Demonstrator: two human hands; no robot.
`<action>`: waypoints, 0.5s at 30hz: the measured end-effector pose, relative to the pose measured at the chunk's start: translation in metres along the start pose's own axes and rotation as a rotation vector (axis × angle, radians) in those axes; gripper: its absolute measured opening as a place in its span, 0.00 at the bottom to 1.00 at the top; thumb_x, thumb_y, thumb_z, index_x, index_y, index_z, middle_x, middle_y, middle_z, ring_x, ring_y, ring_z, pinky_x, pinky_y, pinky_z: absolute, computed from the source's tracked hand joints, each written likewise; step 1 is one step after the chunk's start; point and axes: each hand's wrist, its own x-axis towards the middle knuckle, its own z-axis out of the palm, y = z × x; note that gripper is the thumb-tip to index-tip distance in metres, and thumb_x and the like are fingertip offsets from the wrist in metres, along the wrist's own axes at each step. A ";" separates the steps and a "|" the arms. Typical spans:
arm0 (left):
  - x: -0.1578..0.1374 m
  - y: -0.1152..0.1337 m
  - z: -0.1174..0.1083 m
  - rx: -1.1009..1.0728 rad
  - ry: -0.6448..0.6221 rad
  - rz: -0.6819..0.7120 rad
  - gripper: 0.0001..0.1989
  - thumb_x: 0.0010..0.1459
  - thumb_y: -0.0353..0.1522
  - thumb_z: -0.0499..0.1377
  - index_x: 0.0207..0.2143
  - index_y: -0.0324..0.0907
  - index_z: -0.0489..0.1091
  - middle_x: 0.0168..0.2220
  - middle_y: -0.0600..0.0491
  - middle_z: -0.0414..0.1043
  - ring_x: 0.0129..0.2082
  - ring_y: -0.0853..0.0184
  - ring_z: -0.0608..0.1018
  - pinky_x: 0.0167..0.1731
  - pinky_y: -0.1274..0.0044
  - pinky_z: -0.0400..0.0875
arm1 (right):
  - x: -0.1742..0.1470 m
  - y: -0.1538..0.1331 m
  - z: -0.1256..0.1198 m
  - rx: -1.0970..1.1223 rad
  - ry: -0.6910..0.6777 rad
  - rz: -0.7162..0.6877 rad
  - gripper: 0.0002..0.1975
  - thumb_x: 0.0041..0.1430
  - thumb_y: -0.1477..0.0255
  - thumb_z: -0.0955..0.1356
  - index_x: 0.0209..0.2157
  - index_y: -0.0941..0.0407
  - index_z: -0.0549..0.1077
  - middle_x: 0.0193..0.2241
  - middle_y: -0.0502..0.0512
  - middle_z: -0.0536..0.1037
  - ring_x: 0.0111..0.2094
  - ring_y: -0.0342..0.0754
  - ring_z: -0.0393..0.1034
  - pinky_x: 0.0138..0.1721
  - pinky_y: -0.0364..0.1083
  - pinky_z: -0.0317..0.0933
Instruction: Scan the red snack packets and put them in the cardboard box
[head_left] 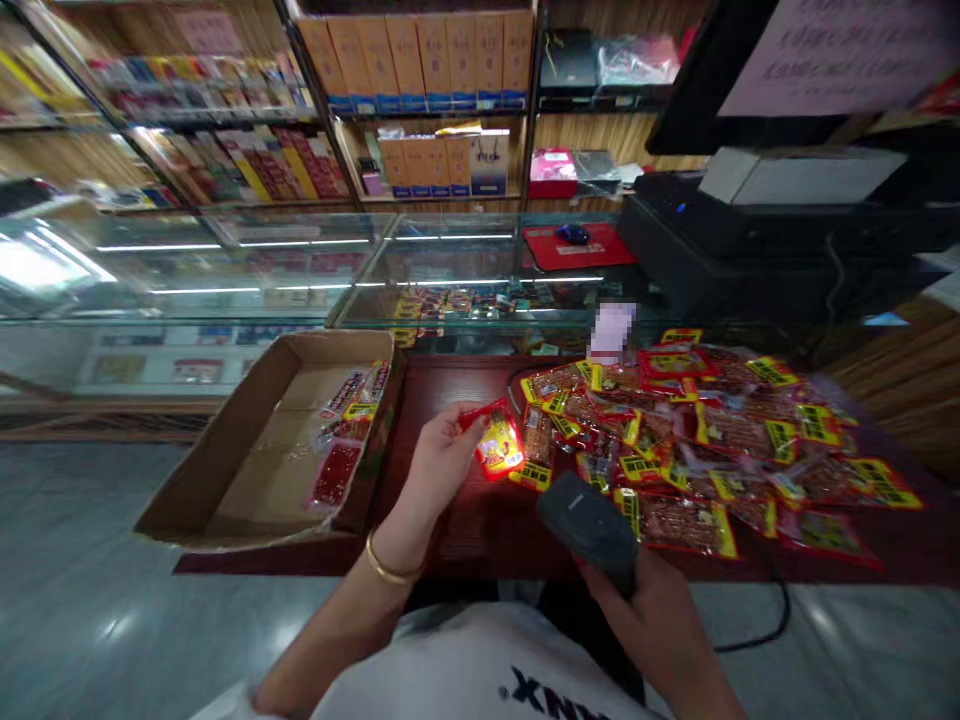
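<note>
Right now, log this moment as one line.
left hand: holds snack packet | right hand: holds scanner aimed at packet | packet pile on table | box at left

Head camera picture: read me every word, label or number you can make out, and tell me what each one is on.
"XN", cut off by the frame edge: dark letters on the person's white shirt.
White sign at top right: lines of print, too blurred to read.
Snack packet in the left hand: print washed out by red light.
Packets in the pile: yellow labels, too small.
Shelf boxes: unreadable.
Scanner in the right hand: no legible text.
</note>
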 end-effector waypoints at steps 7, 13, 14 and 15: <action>0.001 0.002 0.008 -0.030 -0.044 -0.021 0.11 0.54 0.37 0.67 0.36 0.40 0.77 0.31 0.55 0.78 0.29 0.71 0.75 0.33 0.79 0.69 | 0.013 -0.015 -0.001 0.074 0.009 0.016 0.20 0.64 0.59 0.64 0.46 0.58 0.80 0.39 0.65 0.87 0.42 0.62 0.83 0.44 0.54 0.75; 0.003 -0.001 0.014 -0.019 -0.045 -0.013 0.10 0.55 0.37 0.67 0.37 0.40 0.78 0.32 0.55 0.79 0.31 0.70 0.76 0.34 0.79 0.70 | 0.016 -0.023 -0.007 0.109 0.024 0.028 0.20 0.65 0.61 0.65 0.49 0.58 0.80 0.40 0.65 0.87 0.44 0.61 0.83 0.45 0.52 0.74; 0.004 -0.001 0.015 -0.032 -0.036 -0.012 0.10 0.55 0.37 0.67 0.37 0.41 0.79 0.32 0.55 0.80 0.32 0.70 0.77 0.35 0.79 0.70 | 0.014 -0.023 -0.010 0.117 0.022 0.024 0.20 0.65 0.61 0.65 0.48 0.57 0.80 0.41 0.64 0.87 0.44 0.60 0.83 0.46 0.51 0.74; 0.006 -0.002 0.016 -0.049 -0.021 -0.018 0.11 0.55 0.37 0.67 0.38 0.41 0.79 0.33 0.55 0.80 0.31 0.71 0.77 0.34 0.80 0.70 | 0.012 -0.022 -0.013 0.133 0.016 0.021 0.19 0.65 0.61 0.65 0.48 0.57 0.80 0.41 0.62 0.87 0.44 0.58 0.83 0.46 0.50 0.74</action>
